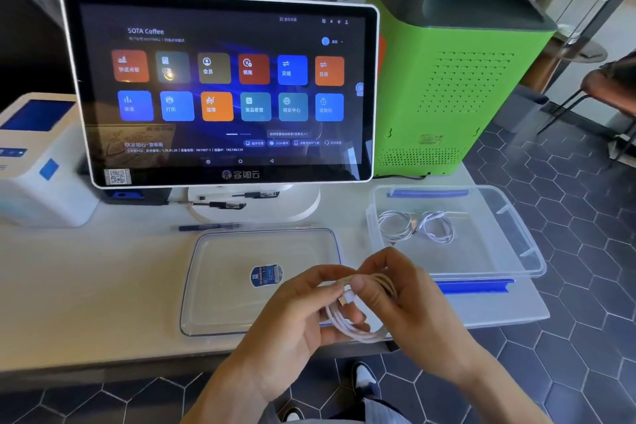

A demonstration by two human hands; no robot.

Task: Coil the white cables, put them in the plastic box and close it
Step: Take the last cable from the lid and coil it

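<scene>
A white cable [347, 323], wound into a loop, is held over the table's front edge by both hands. My left hand [292, 317] grips its left side and my right hand [406, 299] pinches the top of the loop, with the plug end showing between them. The clear plastic box [516, 251] with blue latches stands open to the right. Two coiled white cables [414, 225] lie inside it. Its clear lid [220, 289] lies flat on the table to the left of the box, under my hands.
A touchscreen terminal [220, 89] on a white stand fills the back of the table, with pens [220, 205] at its base. A white printer [38, 155] is at the left and a green machine [454, 79] behind the box. The table edge runs just below my hands.
</scene>
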